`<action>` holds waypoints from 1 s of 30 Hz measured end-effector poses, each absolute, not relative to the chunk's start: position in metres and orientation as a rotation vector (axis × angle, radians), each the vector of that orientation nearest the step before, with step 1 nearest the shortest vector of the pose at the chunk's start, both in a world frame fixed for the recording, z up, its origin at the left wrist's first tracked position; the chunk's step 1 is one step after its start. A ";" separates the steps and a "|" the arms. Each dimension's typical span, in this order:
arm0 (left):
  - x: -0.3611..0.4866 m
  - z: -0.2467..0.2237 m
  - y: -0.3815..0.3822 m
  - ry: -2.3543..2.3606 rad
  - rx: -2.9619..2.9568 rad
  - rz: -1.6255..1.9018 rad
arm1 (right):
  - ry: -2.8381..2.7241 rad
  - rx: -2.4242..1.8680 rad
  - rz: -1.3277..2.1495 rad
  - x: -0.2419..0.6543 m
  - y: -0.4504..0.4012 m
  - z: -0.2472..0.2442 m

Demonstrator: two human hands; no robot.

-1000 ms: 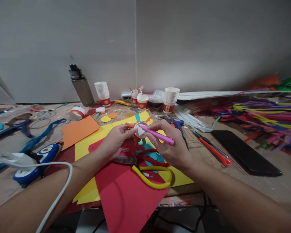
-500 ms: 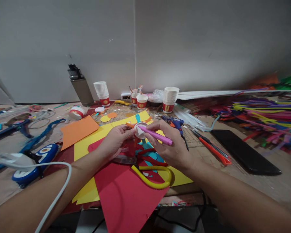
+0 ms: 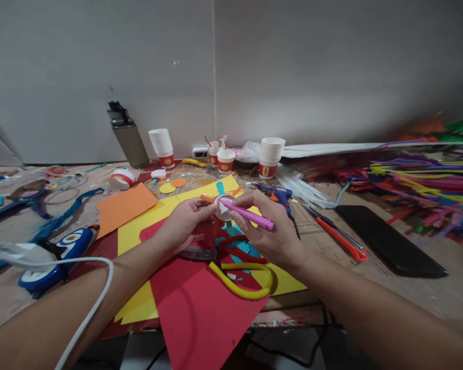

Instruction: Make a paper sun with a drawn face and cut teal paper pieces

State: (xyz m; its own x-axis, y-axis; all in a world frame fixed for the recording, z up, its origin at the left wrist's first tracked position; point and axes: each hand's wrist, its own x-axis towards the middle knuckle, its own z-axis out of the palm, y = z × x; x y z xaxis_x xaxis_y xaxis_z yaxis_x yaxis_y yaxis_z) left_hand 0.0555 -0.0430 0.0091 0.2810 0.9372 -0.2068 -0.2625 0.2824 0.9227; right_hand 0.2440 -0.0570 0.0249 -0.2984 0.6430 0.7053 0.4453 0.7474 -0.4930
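Fingers [image 3: 257, 198] of the right hand [image 3: 281, 234] grip a pink plastic pen [image 3: 254, 217] at the round white cup-like piece [image 3: 223, 211] pinched in the left hand [image 3: 185, 223] above yellow paper sheets [image 3: 141, 306], its teal and orange strips [image 3: 219, 188] already jutting out, pen work apparently unfinished, while yellow and orange paper discs [image 3: 167, 188] lie loose beyond.

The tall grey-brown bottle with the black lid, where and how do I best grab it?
I'd grip the tall grey-brown bottle around the middle of its body, from the front. The body looks like a smooth, straight cylinder, and the pale grey wall stands behind it. The black lid looks uneven, so probably a poorer hold.
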 end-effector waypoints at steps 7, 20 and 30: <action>0.055 0.009 -0.044 0.909 0.913 0.961 | -1.950 -0.814 0.237 0.244 -0.056 0.024; 0.055 0.009 -0.044 0.922 0.925 0.952 | -1.957 -0.808 0.259 0.245 -0.056 0.023; 0.052 0.005 -0.042 0.888 0.966 0.931 | -1.957 -0.819 0.257 0.245 -0.056 0.023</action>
